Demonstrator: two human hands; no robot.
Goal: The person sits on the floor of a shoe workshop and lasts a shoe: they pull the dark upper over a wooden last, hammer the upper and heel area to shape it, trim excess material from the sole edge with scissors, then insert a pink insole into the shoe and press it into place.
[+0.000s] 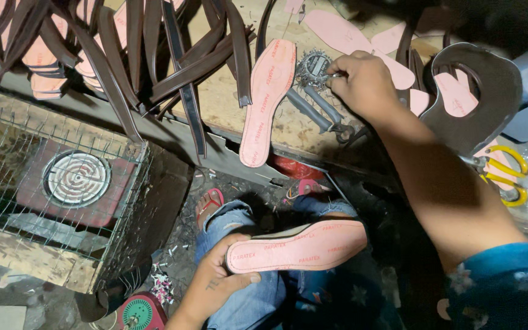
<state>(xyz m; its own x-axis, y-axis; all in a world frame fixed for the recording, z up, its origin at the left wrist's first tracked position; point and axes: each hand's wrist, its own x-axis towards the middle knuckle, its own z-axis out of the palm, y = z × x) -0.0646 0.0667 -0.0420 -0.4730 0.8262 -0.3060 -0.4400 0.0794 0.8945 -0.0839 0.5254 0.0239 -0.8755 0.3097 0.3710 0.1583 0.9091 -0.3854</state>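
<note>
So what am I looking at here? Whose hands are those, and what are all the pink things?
The camera sits on a person's head and looks down, so these are that person's own two hands. The left hand holds a pink shoe insole over the knees. The right hand reaches up to the wooden workbench and touches a small round tin of tiny nails. Another pink insole lies on the bench, with dark brown straps hanging over its edge and yellow-handled scissors at the right. Below, on the left, a round heater coil sits under wire mesh.
</note>
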